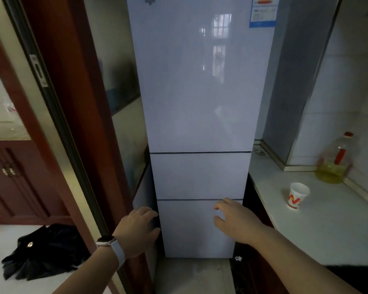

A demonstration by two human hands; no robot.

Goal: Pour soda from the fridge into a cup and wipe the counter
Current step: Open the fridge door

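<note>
Kitchen corner, tall white fridge (200,92) between a wooden door frame and the counter, all three doors closed. Your left hand (139,229) hooks its fingers round the left edge of the bottom door (198,232). Your right hand (232,219) is at that door's upper right, fingers loose and apart, contact unclear. Right of the fridge a paper cup (296,196) stands upright on the worktop (327,230) towards its back edge, with an oil bottle (335,160) in the back corner.
</note>
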